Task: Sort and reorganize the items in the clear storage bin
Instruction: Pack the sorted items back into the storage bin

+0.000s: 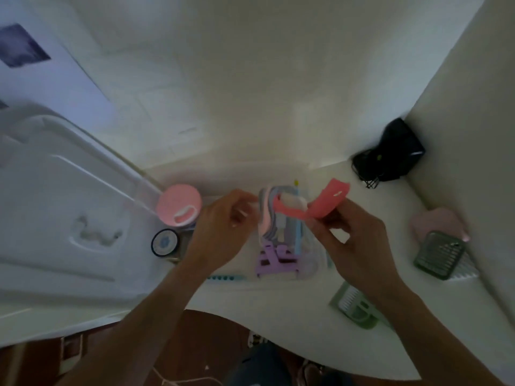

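1. Hands: the right hand [352, 240] holds a pink flexible strip [317, 203] pinched between thumb and fingers, raised above the desk; the strip curves up and left, and a small white piece sits on its left end. The left hand [220, 232] has its fingers curled and brought together at the tips near the strip's left end; whether it grips anything cannot be told through the blur.
2. Clear storage bin [281, 240]: a shallow clear container lies on the desk directly below and between the hands. It holds pastel items, among them a purple piece [274, 263] at the near end and a light blue stick along the right side.
3. Desk [306, 299]: white surface with a curved near edge, set into a corner of the room.
4. Left of the bin: a pink round lidded cup [178, 208] stands close to the left hand; a round dark-rimmed tin [165, 242] lies just in front of it.
5. Right of the bin: a green rectangular grater-like item [440, 254] lies near the side wall, with a pink object [434, 221] behind it. A pale green comb-like item [355, 307] lies near the desk's front edge.
6. Far right corner: a black object [390, 154] with a wire frame rests against the wall.
7. Room: pale walls [264, 65] meet at the right corner. A large white moulded surface [55, 204] fills the left side. Dark reddish floor shows below the desk edge.
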Tool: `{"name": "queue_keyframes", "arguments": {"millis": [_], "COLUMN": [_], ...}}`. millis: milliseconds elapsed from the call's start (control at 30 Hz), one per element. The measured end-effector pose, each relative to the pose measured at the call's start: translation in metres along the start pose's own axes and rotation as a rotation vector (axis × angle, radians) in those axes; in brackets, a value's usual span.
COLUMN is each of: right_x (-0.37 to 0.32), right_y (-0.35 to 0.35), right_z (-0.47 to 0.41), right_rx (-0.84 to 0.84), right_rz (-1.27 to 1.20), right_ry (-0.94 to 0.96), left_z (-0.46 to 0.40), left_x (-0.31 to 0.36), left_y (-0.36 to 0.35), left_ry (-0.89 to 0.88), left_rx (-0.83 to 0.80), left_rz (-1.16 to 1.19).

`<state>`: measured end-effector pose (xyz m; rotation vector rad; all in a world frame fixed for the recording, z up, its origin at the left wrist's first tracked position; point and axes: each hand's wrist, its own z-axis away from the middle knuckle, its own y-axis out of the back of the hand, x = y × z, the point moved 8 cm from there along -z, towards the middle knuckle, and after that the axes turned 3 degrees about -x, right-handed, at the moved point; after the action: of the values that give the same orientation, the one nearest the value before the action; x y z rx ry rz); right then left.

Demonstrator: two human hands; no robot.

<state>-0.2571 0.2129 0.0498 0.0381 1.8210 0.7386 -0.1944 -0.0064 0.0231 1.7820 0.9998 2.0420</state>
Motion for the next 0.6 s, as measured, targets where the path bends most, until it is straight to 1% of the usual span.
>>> {"name": "queue_keyframes", "arguments": {"millis": [33,100,133,233,333,467,533,600], "right_x": [0.000,0.002,0.006,0.022,0.031,0.054,0.072,0.080], "right_y": [-0.008,-0.024,-0.031,-0.052,-0.079,-0.115,-0.121,-0.121], "right_z": [-0.001,0.000,0.000,0.006,0.014,0.023,0.026,0.024], "right_rx": [-0.038,-0.125,-0.172,-0.349,-0.526,-0.748,-0.781,-0.755], "right_rz": [-0.025,-0.037,-0.035,-0.015,0.040,0.281,0.413,0.464], "right_ry": [-0.039,-0.096,-0.135,-0.269,-0.362,-0.428,-0.459,-0.460], "left_z": [-0.006,-0.013,-0.016,-0.022,-0.026,-0.026,-0.026,-0.026], "left_x": [-0.024,-0.061,-0.069,-0.079,-0.083,-0.088,-0.087,-0.093], "left_y": [-0.009,-0.038,-0.050,-0.074,-0.087,-0.099,-0.101,-0.101], "left_ry": [0.001,0.009,0.004,-0.060,-0.139,-0.145,-0.146,-0.105], "left_rx": [-0.060,-0.230,-0.288,-0.388,-0.456,-0.489,-0.467,-0.457], "left_rz": [-0.074,-0.060,-0.052,-0.063,-0.047,-0.006,0.026,0.068]}}
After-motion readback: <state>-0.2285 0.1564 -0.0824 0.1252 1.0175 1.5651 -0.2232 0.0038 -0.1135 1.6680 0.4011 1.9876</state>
